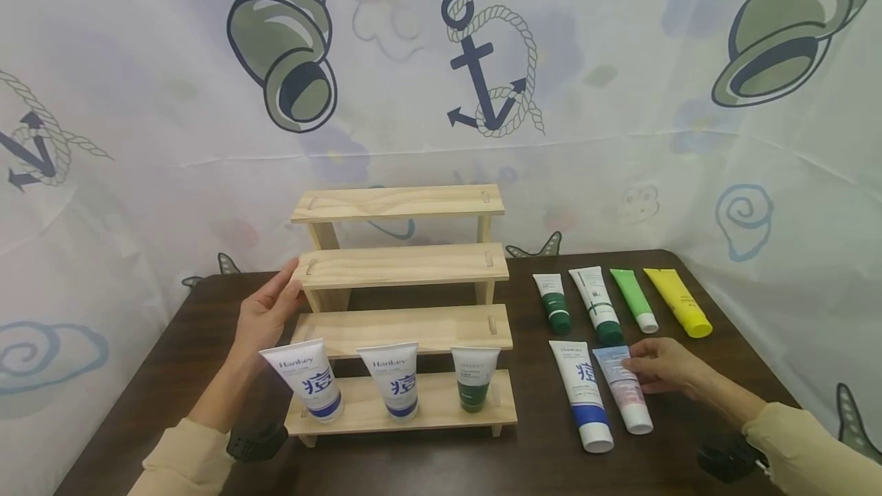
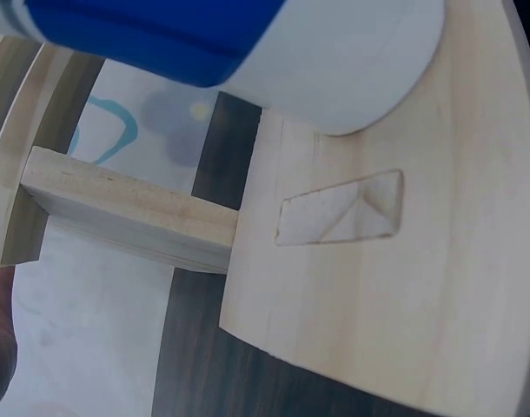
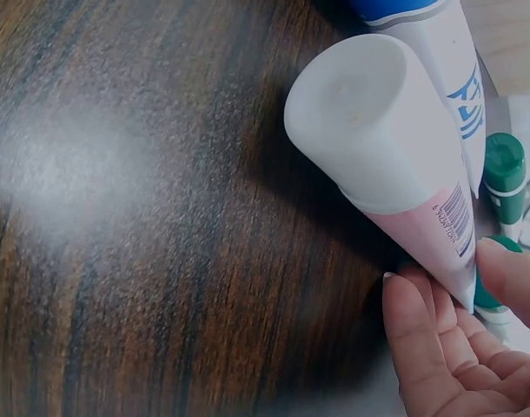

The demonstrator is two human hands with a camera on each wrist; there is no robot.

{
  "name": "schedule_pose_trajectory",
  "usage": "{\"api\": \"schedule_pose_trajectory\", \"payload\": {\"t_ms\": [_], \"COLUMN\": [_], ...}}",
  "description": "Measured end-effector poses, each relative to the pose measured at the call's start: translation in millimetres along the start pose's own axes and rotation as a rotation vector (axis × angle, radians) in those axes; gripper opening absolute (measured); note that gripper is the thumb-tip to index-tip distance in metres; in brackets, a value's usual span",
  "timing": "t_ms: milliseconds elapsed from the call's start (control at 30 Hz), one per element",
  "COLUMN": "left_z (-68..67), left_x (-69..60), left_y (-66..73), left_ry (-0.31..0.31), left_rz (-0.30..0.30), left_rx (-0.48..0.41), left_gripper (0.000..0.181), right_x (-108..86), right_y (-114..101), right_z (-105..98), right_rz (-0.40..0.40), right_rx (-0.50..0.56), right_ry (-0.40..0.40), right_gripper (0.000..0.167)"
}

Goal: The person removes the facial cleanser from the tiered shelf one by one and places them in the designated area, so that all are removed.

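Observation:
My right hand (image 1: 663, 366) pinches the upper side of a pink and light-blue tube (image 1: 622, 389) with a white cap. In the right wrist view the thumb and fingers (image 3: 413, 334) hold the tube's flat end, its white cap (image 3: 356, 104) towards the camera. My left hand (image 1: 267, 312) holds the left end of the second-highest shelf of a stepped wooden rack (image 1: 403, 266). On the lowest shelf stand two white and blue tubes (image 1: 306, 380) and one white and green tube (image 1: 474, 377), caps down. The left wrist view shows mostly the rack, with little of the hand.
A white and blue tube (image 1: 582, 396) lies just left of the held one. Behind them lie two white and green tubes (image 1: 596, 305), a light-green tube (image 1: 634, 301) and a yellow tube (image 1: 678, 303). A patterned cloth (image 1: 413, 98) hangs behind the dark table (image 1: 537, 442).

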State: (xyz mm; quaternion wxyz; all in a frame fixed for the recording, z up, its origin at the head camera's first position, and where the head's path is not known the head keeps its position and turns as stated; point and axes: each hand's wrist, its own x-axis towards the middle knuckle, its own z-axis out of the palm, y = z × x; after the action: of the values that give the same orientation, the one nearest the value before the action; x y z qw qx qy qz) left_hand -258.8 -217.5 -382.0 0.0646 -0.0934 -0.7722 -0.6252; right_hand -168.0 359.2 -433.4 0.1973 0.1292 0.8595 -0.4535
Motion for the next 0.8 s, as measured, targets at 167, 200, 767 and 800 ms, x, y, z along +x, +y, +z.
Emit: {"api": "schedule_pose_trajectory", "payload": {"t_ms": [167,200,767,800], "left_z": [-1.6,-2.0,-6.0,-6.2], "left_x": [-1.1,-1.4,-7.6,-8.1], "left_y": [-0.5,-0.5,1.6,1.6], "left_ry": [-0.006,-0.007,-0.022,-0.021], "left_rz": [-0.016,-0.018,-0.030,-0.030], "left_rx": [0.004,0.006,0.032,0.028], "left_gripper": [0.056,0.057,0.057,0.057], "right_x": [-6.0,-7.6,-49.7,-52.8], "right_y": [3.3,3.9,-40.3,-46.1], "right_z": [2.0,2.1,15.6,19.1], "right_rz": [-0.013,-0.017,-0.362,-0.393], "right_rx": [-0.019,-0.019,-0.045,-0.052], "right_ry": [0.023,0.027,0.257,0.279], "right_gripper": [0.054,0.053,0.033,0.032]}}
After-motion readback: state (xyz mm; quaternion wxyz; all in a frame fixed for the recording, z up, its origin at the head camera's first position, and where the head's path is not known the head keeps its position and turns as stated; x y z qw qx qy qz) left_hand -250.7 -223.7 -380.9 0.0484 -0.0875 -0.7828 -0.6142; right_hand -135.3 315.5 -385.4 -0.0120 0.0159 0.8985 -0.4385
